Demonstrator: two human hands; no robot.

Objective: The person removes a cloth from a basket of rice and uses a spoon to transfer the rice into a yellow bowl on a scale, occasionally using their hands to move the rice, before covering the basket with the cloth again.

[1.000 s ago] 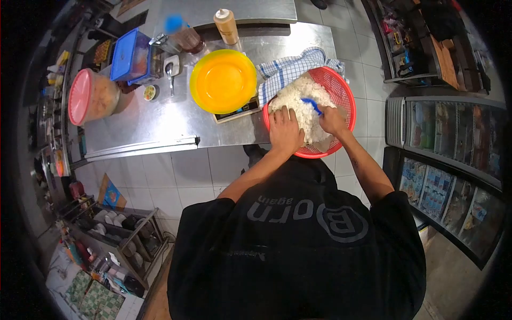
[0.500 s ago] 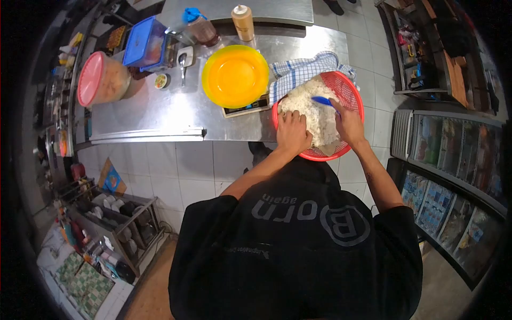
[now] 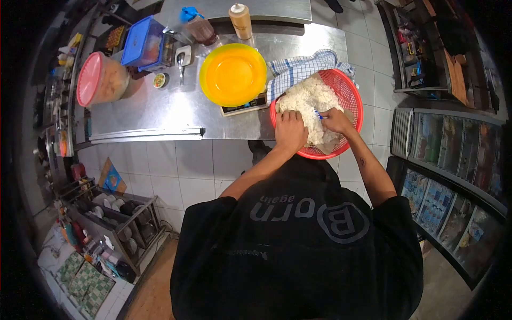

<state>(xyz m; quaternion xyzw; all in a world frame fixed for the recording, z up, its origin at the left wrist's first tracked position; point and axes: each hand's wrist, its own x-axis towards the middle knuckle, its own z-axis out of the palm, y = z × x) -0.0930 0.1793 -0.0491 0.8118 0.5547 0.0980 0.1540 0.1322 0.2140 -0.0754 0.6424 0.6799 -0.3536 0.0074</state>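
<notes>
A red mesh basket [image 3: 356, 109], lined with brownish paper, holds a heap of white rice [image 3: 304, 98] at the table's near right corner. My right hand [image 3: 337, 122] is closed on a blue rice spoon [image 3: 319, 114]; only a bit of blue shows, and its lower part is hidden in the rice. Across the basket's near left rim lies my left hand [image 3: 290, 132], its fingers and thumb apart and resting on the rice. A blue-and-white checked cloth [image 3: 298, 72] is bunched against the basket's far left side.
Left of the basket, a yellow bowl [image 3: 233, 74] sits on a scale [image 3: 244, 105]. Farther back stand a sauce bottle [image 3: 241, 22], a blue-lidded jug [image 3: 200, 29], a blue-lidded box [image 3: 143, 42] and a pink-lidded tub [image 3: 104, 80]. A glass-fronted fridge [image 3: 453, 144] is at right.
My right hand has moved down and slightly left, and the blue rice spoon has gone deeper into the rice. The left hand has stayed nearly in place at the basket's left side.
</notes>
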